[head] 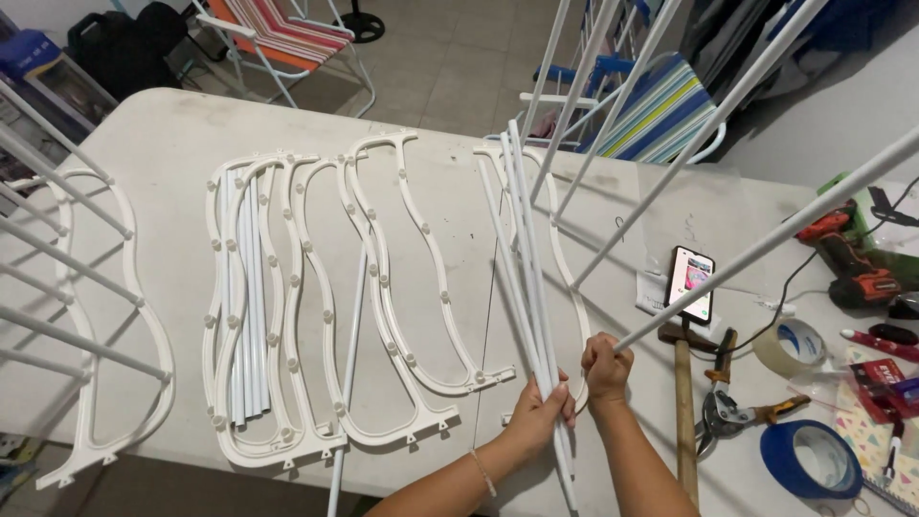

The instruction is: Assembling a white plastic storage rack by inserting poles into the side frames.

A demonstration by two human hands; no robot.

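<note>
My left hand (542, 414) grips a bundle of thin white plastic rods (524, 258) that lies diagonally over the table (172, 134). My right hand (607, 368) is closed around the near end of one long white rod (766, 239) that slants up to the right. Its end sits at a curved white plastic frame (576, 297) lying under the bundle. Other upright rods rise from that frame toward the top of the view.
Several wavy white frames (383, 287) and a stack of rods (247, 306) lie mid-table; another frame with rods (115, 287) is at left. At right lie a phone (691, 283), hammer (683, 402), pliers (723, 402), tape rolls (809, 460), a red drill (847, 258). Folding chairs (287, 38) stand beyond.
</note>
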